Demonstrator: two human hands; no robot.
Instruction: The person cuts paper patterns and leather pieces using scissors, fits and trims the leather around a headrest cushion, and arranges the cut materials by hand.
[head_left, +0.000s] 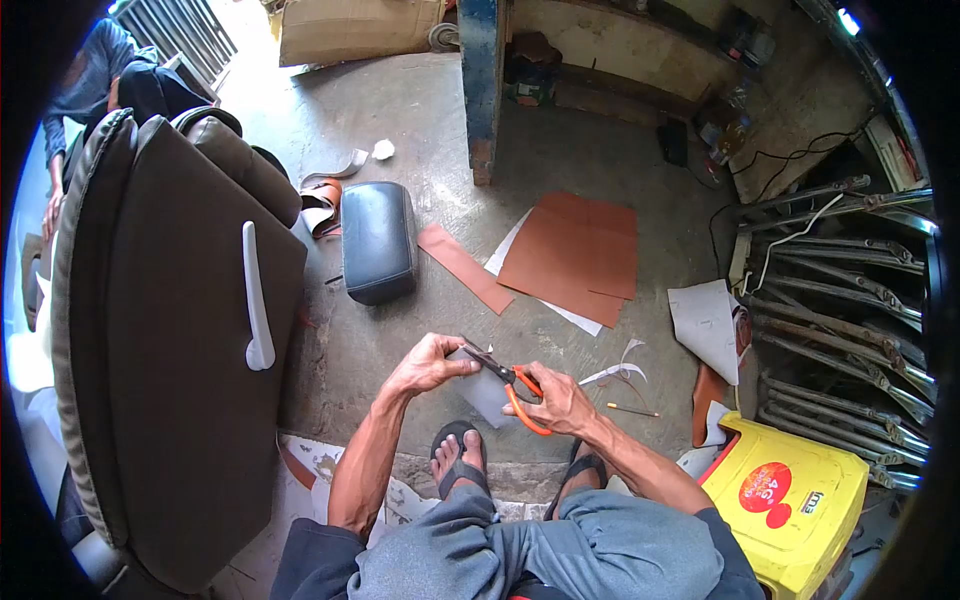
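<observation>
My right hand (pixel 560 400) grips scissors (pixel 515 377) by their orange handles, which stand apart around my fingers. The dark blades point up and left, toward my left hand (pixel 430 365). That hand pinches a whitish sheet piece (pixel 485 398) at its upper edge, and the sheet hangs down between my hands above my feet. The blades lie at the sheet's top edge; whether they touch it I cannot tell. Thin white offcut strips (pixel 625 370) and a pencil-like stick (pixel 633 410) lie on the floor to the right of my right hand.
Brown sheets (pixel 570 250), a brown strip (pixel 465 268) and a black padded cushion (pixel 379 243) lie ahead. A large dark seat (pixel 190 330) fills the left, with a person (pixel 90 90) behind it. At right are a yellow plastic stool (pixel 785 500) and stacked metal frames (pixel 840 330).
</observation>
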